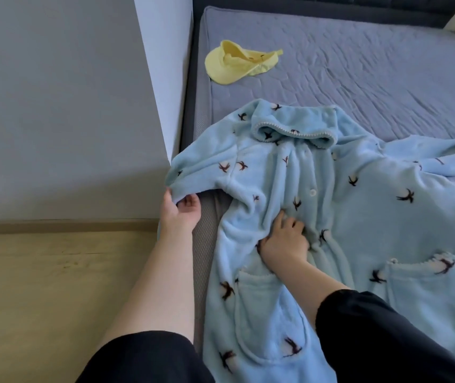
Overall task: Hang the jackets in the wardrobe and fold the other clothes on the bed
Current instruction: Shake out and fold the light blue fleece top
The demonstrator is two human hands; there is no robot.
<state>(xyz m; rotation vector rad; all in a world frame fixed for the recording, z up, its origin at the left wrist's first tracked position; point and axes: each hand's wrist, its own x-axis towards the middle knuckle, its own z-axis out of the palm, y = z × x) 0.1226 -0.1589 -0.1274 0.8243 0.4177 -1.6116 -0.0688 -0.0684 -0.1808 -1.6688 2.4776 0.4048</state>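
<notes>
A light blue fleece robe point(359, 217) with dark bird prints, buttons and two front pockets lies spread front-up on the bed point(372, 64), its collar toward the far side. My left hand point(180, 210) pinches the end of the robe's left sleeve at the bed's left edge. My right hand point(285, 239) rests on the robe's front near the button line, fingers spread and slightly bent into the bunched fleece. The robe's right sleeve runs off toward the right edge of the view.
A yellow sun-visor hat point(237, 63) lies on the grey-blue quilted mattress beyond the robe. A grey wall point(55, 106) with a white corner edge stands left of the bed. Pale wooden floor point(41, 286) lies below it. The dark headboard point(331, 6) runs along the far side.
</notes>
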